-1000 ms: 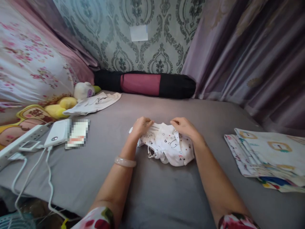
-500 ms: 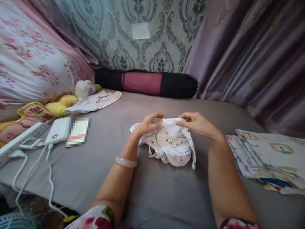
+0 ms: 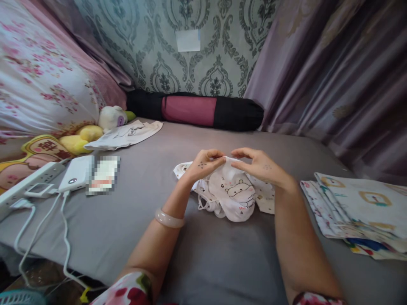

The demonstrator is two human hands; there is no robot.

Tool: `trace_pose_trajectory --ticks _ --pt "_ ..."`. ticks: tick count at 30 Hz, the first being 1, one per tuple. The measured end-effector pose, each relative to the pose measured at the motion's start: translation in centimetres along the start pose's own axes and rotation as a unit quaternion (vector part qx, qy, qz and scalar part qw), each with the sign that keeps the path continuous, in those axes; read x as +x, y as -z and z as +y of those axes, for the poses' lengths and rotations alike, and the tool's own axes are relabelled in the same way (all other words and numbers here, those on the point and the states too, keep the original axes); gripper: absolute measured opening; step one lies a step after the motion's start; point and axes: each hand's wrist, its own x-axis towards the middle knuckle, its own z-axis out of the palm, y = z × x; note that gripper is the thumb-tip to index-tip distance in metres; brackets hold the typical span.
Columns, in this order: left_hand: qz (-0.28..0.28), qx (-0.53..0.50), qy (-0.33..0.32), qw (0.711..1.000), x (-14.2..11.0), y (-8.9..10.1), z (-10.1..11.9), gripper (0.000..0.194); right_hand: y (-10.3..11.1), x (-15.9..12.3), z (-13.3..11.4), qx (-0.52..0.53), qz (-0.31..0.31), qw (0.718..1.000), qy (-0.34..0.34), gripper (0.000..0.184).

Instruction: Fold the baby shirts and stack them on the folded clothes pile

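A white baby garment [image 3: 237,195] lies bunched on the grey sheet, printed with a cartoon bear and small lettering. Thin white ties hang at its left side, and its patterned right part spreads beneath my right forearm. My left hand [image 3: 208,163], below a pale bangle on the wrist, pinches the raised upper edge between thumb and fingers. Just to the right, my right hand [image 3: 259,166] is open, thumb and fingers apart around the cloth's top corner. Whether its thumb touches the fabric is hard to tell.
On the right lies a stack of folded printed cloths [image 3: 359,212]. A white cloth [image 3: 127,134] rests at back left beside plush toys [image 3: 84,137]. A power strip [image 3: 32,184], a white power bank [image 3: 76,173] and cables occupy the left. A black-and-maroon roll bag [image 3: 190,111] lines the wall.
My right hand has loosened from the garment's edge, its fingers spreading. My left hand has shifted right along the top edge. The garment's right part now lies spread farther right.
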Motion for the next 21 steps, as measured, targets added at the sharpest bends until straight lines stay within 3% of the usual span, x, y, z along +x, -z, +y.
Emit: trace_pose_trajectory --ticks 5,12,17,21 --pt "-0.017 0.035 0.023 0.999 -0.2 1.9 0.1 0.029 -1.4 0.6 0.2 0.06 -0.046 0.997 -0.008 0.03" --pt "0.06 0.101 0.126 0.985 -1.3 7.2 -2.3 0.046 -0.4 0.5 1.5 0.098 -0.001 0.995 -0.033 0.039" --pt "-0.023 0.06 0.145 0.987 -2.3 8.6 -3.0 0.037 -0.3 0.6 2.2 0.109 0.034 0.993 -0.041 0.039" --pt "-0.063 -0.006 0.133 0.989 -2.3 8.6 -3.7 0.044 -0.3 0.8 3.2 0.108 0.048 0.992 -0.044 0.039"
